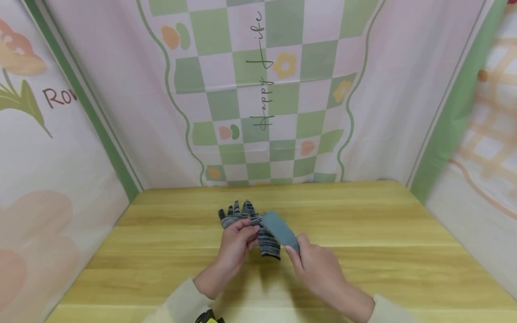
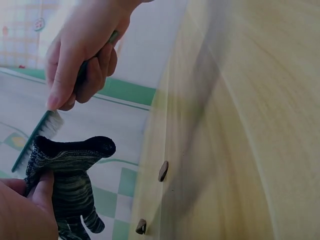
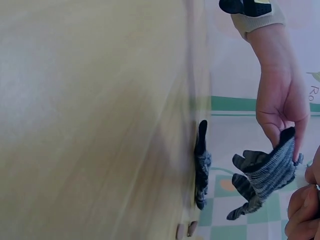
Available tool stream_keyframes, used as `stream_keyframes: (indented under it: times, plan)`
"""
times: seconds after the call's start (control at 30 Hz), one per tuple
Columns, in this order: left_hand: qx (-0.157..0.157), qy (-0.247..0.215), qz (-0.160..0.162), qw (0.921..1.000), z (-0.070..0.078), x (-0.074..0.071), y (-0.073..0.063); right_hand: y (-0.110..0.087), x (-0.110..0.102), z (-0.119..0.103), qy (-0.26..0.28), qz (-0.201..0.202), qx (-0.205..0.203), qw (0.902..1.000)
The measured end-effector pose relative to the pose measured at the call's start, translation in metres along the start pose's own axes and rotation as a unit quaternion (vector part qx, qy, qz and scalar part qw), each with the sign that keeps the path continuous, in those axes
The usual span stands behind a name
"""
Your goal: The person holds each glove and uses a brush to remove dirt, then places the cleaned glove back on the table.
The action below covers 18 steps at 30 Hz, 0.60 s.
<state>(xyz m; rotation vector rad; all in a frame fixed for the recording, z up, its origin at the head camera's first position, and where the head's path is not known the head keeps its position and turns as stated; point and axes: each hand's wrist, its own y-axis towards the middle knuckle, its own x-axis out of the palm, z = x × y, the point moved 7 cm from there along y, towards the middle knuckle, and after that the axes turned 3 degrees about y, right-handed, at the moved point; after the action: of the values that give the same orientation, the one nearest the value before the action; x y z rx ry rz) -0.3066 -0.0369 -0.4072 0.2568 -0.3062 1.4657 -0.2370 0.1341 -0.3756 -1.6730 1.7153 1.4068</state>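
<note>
My left hand pinches a grey-and-black striped knitted glove by the edge of its cuff. The left wrist view shows the glove raised off the table, its dark cuff opening towards me and its fingers pointing away. In my right hand I grip a blue-green brush by its handle. Its white bristles face the glove, right at the cuff in the left wrist view. On the table in the right wrist view lies a second dark knitted glove, seen edge-on.
Small brown pieces lie on the wood-grain table, also seen beyond the lying glove in the right wrist view. A checkered curtain hangs behind the table's back edge, with printed cloth along the sides.
</note>
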Motion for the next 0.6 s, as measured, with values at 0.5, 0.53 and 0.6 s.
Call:
stream_keyframes:
  times: [0.5, 0.53, 0.6]
  plan:
    - [-0.002, -0.001, 0.005, 1.0000, -0.002, -0.005, -0.001, -0.012, 0.011, 0.008, -0.021, -0.015, 0.013, 0.9996]
    - [-0.001, -0.004, 0.008, 1.0000, -0.002, -0.006, -0.001, -0.013, 0.010, 0.009, -0.025, -0.013, 0.011, 0.9996]
    - [0.001, -0.012, 0.014, 0.9998, -0.001, -0.007, 0.000, -0.015, 0.010, 0.011, -0.034, -0.009, 0.004, 0.9994]
